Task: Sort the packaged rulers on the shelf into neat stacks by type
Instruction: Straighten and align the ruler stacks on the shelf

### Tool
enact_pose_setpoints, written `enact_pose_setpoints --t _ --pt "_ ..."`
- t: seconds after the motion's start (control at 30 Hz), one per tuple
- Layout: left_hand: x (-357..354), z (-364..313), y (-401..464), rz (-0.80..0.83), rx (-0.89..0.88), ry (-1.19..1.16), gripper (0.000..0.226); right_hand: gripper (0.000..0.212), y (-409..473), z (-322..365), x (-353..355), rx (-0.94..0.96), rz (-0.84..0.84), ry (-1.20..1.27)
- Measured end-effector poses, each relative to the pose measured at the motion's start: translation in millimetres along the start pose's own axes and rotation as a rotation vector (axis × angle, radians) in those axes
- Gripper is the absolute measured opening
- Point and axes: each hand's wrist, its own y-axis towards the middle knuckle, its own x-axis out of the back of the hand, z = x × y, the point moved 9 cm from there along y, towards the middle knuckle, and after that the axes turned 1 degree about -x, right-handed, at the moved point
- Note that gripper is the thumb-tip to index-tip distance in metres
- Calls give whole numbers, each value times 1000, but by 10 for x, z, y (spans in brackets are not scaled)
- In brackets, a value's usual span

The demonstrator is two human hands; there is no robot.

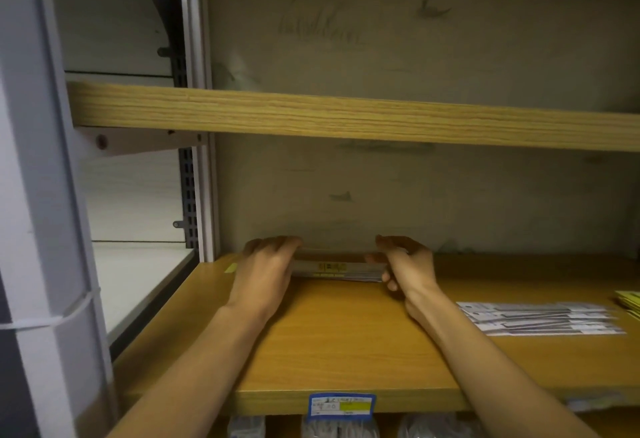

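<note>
A stack of packaged rulers (334, 269) with a yellow label lies at the back of the wooden shelf (332, 340), against the rear wall. My left hand (265, 273) grips its left end, fingers curled over the top. At the right end my right hand (407, 264) does the same, thumb in front and fingers over the far edge. A second group of packaged rulers (540, 318), grey and white, lies fanned out on the shelf to the right, apart from both hands.
Yellow packets (630, 300) show at the right edge. A wooden shelf board (346, 115) hangs above. A price label (341, 406) sits on the shelf's front edge, with bagged goods (339, 429) below. A grey upright post (45, 195) stands at left.
</note>
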Motion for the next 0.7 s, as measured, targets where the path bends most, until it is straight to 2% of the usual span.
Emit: enact_pose_setpoints --t 0.13,0.3,0.4,0.53,0.6,0.7 --pt "-9 14 10 1 0 -26 27 4 -26 5 13 -19 0 33" --pt "45 -26 33 -63 -32 42 18 7 50 -66 150 -45 -136 65" --pt "-83 3 23 50 -17 -13 12 11 67 -101 236 -55 -221 89" --pt "-379 109 -39 337 109 -82 39 14 104 -152 296 -54 -284 128" --pt "-439 130 -50 378 132 -90 39 11 131 -168 289 -55 -283 133" --pt "-452 139 -35 356 113 -100 30 5 160 -172 293 -44 -287 131"
